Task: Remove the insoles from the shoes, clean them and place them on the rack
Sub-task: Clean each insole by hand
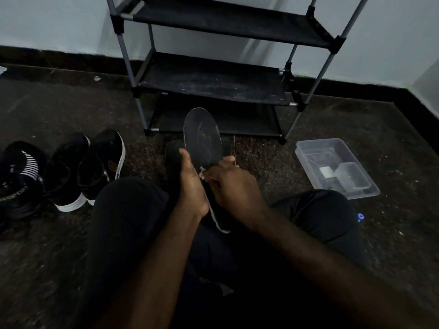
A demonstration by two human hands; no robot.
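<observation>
A black insole [203, 136] with a pale edge stands tilted above my lap, toe end up, in front of the rack. My left hand [192, 186] grips its left edge, thumb on the top face. My right hand [234, 186] lies over the insole's lower half with fingers curled round a small pale item [202, 175], of which only a tip shows. The black shoe rack [213, 81], with grey poles and fabric shelves, stands against the wall; its shelves carry nothing. Three black sneakers [102, 162] [66, 172] [21, 176] sit on the floor at the left.
A clear plastic container [337, 167] with small items inside lies on the dark floor at the right. A dark shoe [171, 153] sits just behind my left hand. My legs in black trousers fill the foreground. A white wall closes the back.
</observation>
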